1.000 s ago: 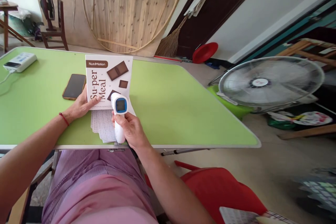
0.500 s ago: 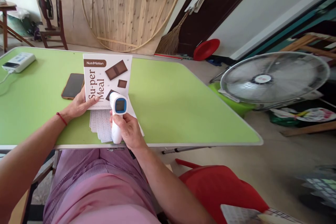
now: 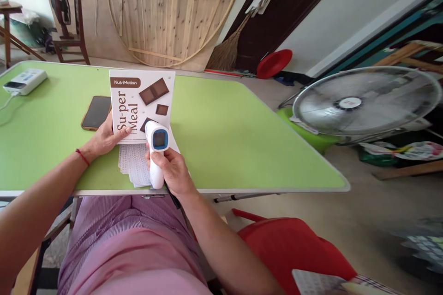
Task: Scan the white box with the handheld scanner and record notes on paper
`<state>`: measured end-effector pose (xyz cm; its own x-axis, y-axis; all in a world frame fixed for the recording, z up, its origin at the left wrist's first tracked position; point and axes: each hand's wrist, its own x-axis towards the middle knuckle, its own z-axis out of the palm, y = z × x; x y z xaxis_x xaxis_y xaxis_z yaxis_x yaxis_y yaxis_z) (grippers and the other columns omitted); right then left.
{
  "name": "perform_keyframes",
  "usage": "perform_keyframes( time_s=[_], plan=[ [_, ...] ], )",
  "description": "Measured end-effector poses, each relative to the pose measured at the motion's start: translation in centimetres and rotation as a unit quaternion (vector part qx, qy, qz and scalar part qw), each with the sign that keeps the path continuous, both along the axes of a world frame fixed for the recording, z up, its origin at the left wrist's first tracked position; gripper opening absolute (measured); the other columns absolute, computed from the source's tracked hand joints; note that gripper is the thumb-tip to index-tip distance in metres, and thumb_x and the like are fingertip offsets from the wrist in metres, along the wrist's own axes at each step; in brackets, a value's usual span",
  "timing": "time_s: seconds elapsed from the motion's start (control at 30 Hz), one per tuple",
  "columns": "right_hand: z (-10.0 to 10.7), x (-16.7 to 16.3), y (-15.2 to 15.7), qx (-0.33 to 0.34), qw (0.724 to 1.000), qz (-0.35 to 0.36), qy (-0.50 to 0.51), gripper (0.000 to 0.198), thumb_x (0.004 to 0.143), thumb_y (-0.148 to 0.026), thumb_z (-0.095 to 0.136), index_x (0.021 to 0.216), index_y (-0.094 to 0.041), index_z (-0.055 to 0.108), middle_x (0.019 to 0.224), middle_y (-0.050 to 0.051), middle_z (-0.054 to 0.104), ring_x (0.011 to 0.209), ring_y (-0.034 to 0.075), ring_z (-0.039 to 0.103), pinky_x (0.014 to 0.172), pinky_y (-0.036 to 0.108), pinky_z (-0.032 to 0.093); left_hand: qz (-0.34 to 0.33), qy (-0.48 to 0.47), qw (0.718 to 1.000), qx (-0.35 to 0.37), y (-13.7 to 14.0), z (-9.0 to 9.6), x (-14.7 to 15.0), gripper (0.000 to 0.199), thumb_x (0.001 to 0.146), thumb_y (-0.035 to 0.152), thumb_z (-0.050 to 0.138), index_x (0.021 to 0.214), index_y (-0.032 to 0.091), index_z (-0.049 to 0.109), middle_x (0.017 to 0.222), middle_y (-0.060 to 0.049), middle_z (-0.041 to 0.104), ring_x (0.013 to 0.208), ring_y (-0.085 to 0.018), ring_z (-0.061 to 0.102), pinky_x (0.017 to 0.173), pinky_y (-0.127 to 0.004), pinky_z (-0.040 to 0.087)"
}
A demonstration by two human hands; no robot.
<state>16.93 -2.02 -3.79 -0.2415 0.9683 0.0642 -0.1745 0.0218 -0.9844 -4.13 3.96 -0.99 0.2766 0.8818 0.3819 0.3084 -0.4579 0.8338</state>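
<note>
With its thumb across the lower front, my left hand (image 3: pixel 111 134) grips a white box (image 3: pixel 159 90) printed "NutriMotion Su-per Meal" with chocolate pieces. The box stands tilted up on the table. My right hand (image 3: pixel 173 170) is wrapped round the handle of a white infrared thermometer (image 3: pixel 157 152); its blue-rimmed screen looks dark and faces me. The thermometer's head overlaps the box's lower right corner, and whether they touch I cannot tell. Below the box lie printed sheets (image 3: pixel 134 166), partly covered. A brown-cased phone (image 3: pixel 96 113) lies just left of the box.
The green table (image 3: pixel 242 147) has a pale metal edge. A white device with a cable (image 3: pixel 26 81) sits at its far left. Right of the table are a large fan (image 3: pixel 367 101) and a red chair (image 3: pixel 290 249). A broom (image 3: pixel 230 46) leans near the dark door.
My right hand and the thermometer have shifted slightly to the right. My left hand and the box are almost unmoved.
</note>
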Motion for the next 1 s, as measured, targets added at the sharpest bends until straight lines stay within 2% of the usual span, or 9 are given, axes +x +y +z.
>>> perform_keyframes(
  time_s=[0.17, 0.33, 0.4, 0.47, 0.57, 0.7, 0.87, 0.93, 1.0],
  plan=[
    [0.5, 0.3, -0.1, 0.004, 1.000, 0.017, 0.009, 0.042, 0.077, -0.064, 0.064, 0.080, -0.021, 0.064, 0.068, 0.001, 0.059, 0.060, 0.016, 0.053, 0.060, 0.032, 0.046, 0.028, 0.009, 0.999, 0.018, -0.1, -0.1, 0.0, 0.059, 0.085, 0.062, 0.062, 0.124, 0.019, 0.050, 0.124, -0.014, 0.061, 0.118, -0.036, 0.057, 0.103, -0.056, 0.046],
    [2.4, 3.4, 0.0, 0.072, 0.996, -0.014, -0.051, 0.038, 0.074, -0.059, 0.068, 0.081, -0.022, 0.067, 0.075, 0.002, 0.063, 0.067, 0.017, 0.056, 0.065, 0.034, 0.048, 0.078, 0.026, 0.996, 0.038, 0.0, -0.5, -0.1, 0.067, 0.084, 0.064, 0.062, 0.130, 0.019, 0.043, 0.131, -0.016, 0.055, 0.124, -0.037, 0.052, 0.106, -0.055, 0.044],
    [2.9, 5.4, 0.7, 0.085, 0.989, -0.026, -0.114, 0.036, 0.071, -0.052, 0.073, 0.092, -0.022, 0.070, 0.082, 0.003, 0.067, 0.074, 0.020, 0.060, 0.069, 0.035, 0.050, 0.081, 0.017, 0.996, 0.040, 0.2, -0.6, -0.1, 0.071, 0.084, 0.063, 0.063, 0.134, 0.019, 0.038, 0.134, -0.016, 0.051, 0.126, -0.036, 0.052, 0.106, -0.051, 0.046],
    [2.9, 7.5, 1.7, 0.101, 0.978, -0.046, -0.178, 0.049, 0.066, -0.045, 0.078, 0.110, -0.024, 0.068, 0.100, 0.006, 0.071, 0.090, 0.024, 0.064, 0.080, 0.039, 0.052, 0.072, 0.013, 0.996, 0.042, 0.5, -0.8, 0.0, 0.074, 0.084, 0.063, 0.064, 0.136, 0.019, 0.034, 0.134, -0.017, 0.050, 0.125, -0.036, 0.053, 0.104, -0.049, 0.047],
    [2.1, 10.0, 3.7, 0.143, 0.931, -0.056, -0.330, 0.052, 0.066, -0.036, 0.077, 0.115, -0.024, 0.068, 0.114, 0.008, 0.070, 0.102, 0.029, 0.064, 0.092, 0.047, 0.050, 0.064, 0.028, 0.997, 0.044, 1.1, -1.0, 0.1, 0.080, 0.084, 0.063, 0.063, 0.139, 0.016, 0.029, 0.132, -0.019, 0.050, 0.125, -0.037, 0.052, 0.103, -0.050, 0.048],
    [0.6, 11.8, 5.8, 0.221, 0.846, -0.010, -0.485, 0.046, 0.070, -0.030, 0.073, 0.116, -0.024, 0.070, 0.110, 0.009, 0.072, 0.099, 0.029, 0.065, 0.090, 0.046, 0.051, 0.066, 0.065, 0.993, 0.074, 1.5, -1.2, 0.2, 0.074, 0.086, 0.057, 0.061, 0.139, 0.016, 0.031, 0.137, -0.019, 0.045, 0.129, -0.037, 0.048, 0.108, -0.052, 0.043],
    [0.1, 12.6, 6.0, 0.281, 0.804, 0.021, -0.524, 0.052, 0.073, -0.021, 0.065, 0.125, -0.021, 0.066, 0.119, 0.012, 0.068, 0.107, 0.030, 0.063, 0.092, 0.045, 0.052, 0.058, 0.120, 0.987, 0.088, 1.1, -0.9, 0.2, 0.051, 0.087, 0.048, 0.061, 0.128, 0.022, 0.046, 0.135, -0.013, 0.049, 0.133, -0.039, 0.043, 0.114, -0.055, 0.034],
    [0.8, 12.2, 5.2, 0.336, 0.790, -0.009, -0.513, 0.052, 0.074, -0.017, 0.062, 0.127, -0.019, 0.065, 0.121, 0.013, 0.065, 0.110, 0.030, 0.061, 0.094, 0.047, 0.051, 0.079, 0.139, 0.985, 0.069, 0.8, -0.6, 0.0, 0.052, 0.084, 0.046, 0.064, 0.127, 0.021, 0.047, 0.133, -0.014, 0.050, 0.134, -0.041, 0.041, 0.114, -0.057, 0.033],
    [1.6, 10.9, 4.2, 0.411, 0.772, -0.031, -0.484, 0.043, 0.082, -0.015, 0.058, 0.123, -0.021, 0.066, 0.114, 0.011, 0.066, 0.106, 0.027, 0.060, 0.091, 0.045, 0.051, 0.120, 0.184, 0.975, 0.037, 0.0, -0.1, -0.3, 0.060, 0.078, 0.042, 0.070, 0.127, 0.018, 0.046, 0.129, -0.017, 0.050, 0.130, -0.044, 0.043, 0.110, -0.061, 0.035]
  ],
)
